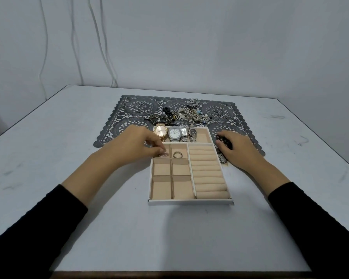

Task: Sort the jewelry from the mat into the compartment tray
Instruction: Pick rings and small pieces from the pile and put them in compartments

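A small silvery ring (164, 155) was pinched by the left grip (137, 143) over the far-left compartment of the white, beige-lined tray (189, 202); a gentle release was judged next. Whether the right grip (236, 148) clasped dark beads (221, 140) on the grey lace mat (133, 109) was unclear.

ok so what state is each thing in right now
tray: on the table, partly filled
watches: four, lying in its far compartment
ring: alone in a small compartment
left hand: pinching a small piece over the neighbouring compartment
right hand: curled round a dark beaded piece beside the tray
jewelry pile: unsorted on the mat
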`<state>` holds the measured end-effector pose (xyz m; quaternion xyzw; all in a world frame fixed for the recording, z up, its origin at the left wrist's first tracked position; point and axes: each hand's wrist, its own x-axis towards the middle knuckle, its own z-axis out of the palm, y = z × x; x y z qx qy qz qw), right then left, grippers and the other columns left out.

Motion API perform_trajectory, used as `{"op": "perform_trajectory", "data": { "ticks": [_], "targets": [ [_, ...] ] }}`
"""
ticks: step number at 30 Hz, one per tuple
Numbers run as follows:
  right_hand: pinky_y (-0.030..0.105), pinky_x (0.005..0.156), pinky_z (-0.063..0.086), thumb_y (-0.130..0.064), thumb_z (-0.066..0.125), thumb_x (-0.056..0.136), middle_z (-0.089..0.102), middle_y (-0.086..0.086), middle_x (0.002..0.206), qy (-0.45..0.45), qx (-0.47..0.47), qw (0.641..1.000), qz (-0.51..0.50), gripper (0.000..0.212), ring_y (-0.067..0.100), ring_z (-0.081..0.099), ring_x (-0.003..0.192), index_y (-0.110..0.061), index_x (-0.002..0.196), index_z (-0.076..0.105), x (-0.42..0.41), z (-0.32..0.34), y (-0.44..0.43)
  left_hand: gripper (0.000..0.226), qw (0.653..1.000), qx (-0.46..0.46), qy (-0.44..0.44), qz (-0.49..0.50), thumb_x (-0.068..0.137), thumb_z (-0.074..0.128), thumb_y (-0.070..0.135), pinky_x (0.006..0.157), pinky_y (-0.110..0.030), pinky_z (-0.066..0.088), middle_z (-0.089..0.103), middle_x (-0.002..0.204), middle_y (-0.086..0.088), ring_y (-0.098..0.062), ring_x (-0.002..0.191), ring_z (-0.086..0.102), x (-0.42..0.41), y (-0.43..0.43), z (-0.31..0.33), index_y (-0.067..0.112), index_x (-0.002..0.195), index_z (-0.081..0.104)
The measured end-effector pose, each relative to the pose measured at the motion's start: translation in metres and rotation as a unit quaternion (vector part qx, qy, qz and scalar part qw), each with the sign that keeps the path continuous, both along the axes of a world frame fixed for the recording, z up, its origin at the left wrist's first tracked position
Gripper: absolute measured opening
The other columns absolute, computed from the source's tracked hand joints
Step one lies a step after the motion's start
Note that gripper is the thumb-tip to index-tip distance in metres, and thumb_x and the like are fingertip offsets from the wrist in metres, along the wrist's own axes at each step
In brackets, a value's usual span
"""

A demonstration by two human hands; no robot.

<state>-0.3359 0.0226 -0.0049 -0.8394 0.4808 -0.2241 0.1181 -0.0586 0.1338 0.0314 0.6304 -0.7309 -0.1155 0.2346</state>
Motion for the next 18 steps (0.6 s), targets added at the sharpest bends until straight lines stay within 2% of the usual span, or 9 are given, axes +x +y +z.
{"op": "perform_trajectory", "data": {
  "ticks": [5,7,9,12,14,18],
  "targets": [
    [0.020,0.085,0.035,-0.029,0.054,0.096,0.064,0.004,0.122,-0.010,0.005,1.000,-0.003,0.035,0.019,0.057,0.111,-0.014,0.127,0.058,-0.002,0.002,-0.001,0.008,0.996,-0.012,0.083,0.027,0.084,0.073,0.029,0.066,-0.014,0.051,0.072,0.077,0.015,0.002,0.072,0.065,0.003,0.005,0.007,0.030,0.091,0.076],
    [0.019,0.086,0.035,-0.030,0.054,0.096,0.064,0.004,0.123,-0.020,0.008,1.000,-0.011,0.037,0.019,0.057,0.112,-0.014,0.128,0.058,-0.002,0.003,-0.003,0.005,0.985,-0.025,0.162,0.045,0.085,0.072,0.026,0.063,-0.019,0.055,0.072,0.078,0.010,-0.004,0.069,0.068,0.007,0.004,0.010,0.026,0.089,0.075],
    [0.018,0.085,0.034,-0.030,0.053,0.096,0.063,0.003,0.124,-0.029,0.003,0.999,-0.021,0.036,0.018,0.056,0.113,-0.014,0.128,0.059,-0.001,0.005,-0.005,0.005,0.977,-0.057,0.193,0.066,0.088,0.070,0.028,0.056,-0.015,0.052,0.071,0.079,0.009,-0.003,0.071,0.067,0.011,0.000,0.008,0.025,0.089,0.074],
    [0.016,0.086,0.032,-0.028,0.054,0.096,0.064,0.002,0.123,-0.059,-0.006,0.998,-0.029,0.034,0.018,0.056,0.114,-0.014,0.126,0.060,0.003,0.009,-0.011,0.008,0.978,-0.101,0.162,0.088,0.092,0.063,0.029,0.065,-0.008,0.044,0.069,0.085,0.018,0.004,0.078,0.062,0.016,-0.013,0.003,0.029,0.093,0.071],
    [0.016,0.087,0.032,-0.026,0.054,0.095,0.064,0.002,0.121,-0.075,-0.013,0.997,-0.030,0.032,0.018,0.056,0.113,-0.013,0.124,0.061,0.007,0.013,-0.016,0.011,0.979,-0.113,0.142,0.095,0.094,0.060,0.029,0.071,-0.012,0.044,0.066,0.091,0.021,0.006,0.083,0.059,0.021,-0.023,-0.001,0.029,0.100,0.068],
    [0.024,0.094,0.040,-0.024,0.054,0.095,0.064,0.003,0.119,-0.094,-0.021,0.995,-0.026,0.030,0.017,0.058,0.110,-0.012,0.122,0.061,0.018,0.017,-0.032,0.021,0.984,-0.133,0.089,0.082,0.098,0.053,0.023,0.085,-0.020,0.042,0.065,0.106,0.011,-0.001,0.095,0.057,0.033,-0.048,-0.008,0.021,0.113,0.066]
  ]
}}
